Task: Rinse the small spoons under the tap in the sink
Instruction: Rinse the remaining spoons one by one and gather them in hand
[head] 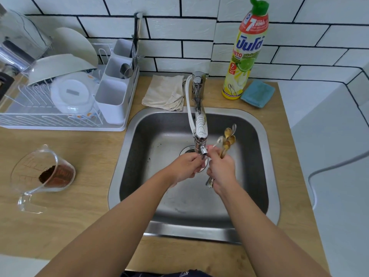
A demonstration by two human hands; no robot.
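Note:
Over the steel sink (257, 124), my right hand (220, 169) grips a bunch of several small spoons (227, 139), gold and silver, bowls pointing away and handles poking out below my palm. The chrome tap (199, 124) reaches over the basin, its spout just above my hands. My left hand (184, 166) is under the spout, fingers curled toward my right hand; whether they hold anything there I cannot tell. The drain is partly hidden behind my hands.
A white dish rack (60, 108) with bowls and a cutlery caddy stands at the left. A measuring jug (43, 172) with brown powder lies on the wooden counter. Behind the sink sit a folded cloth (163, 92), a dish soap bottle (244, 54) and a blue sponge (257, 93).

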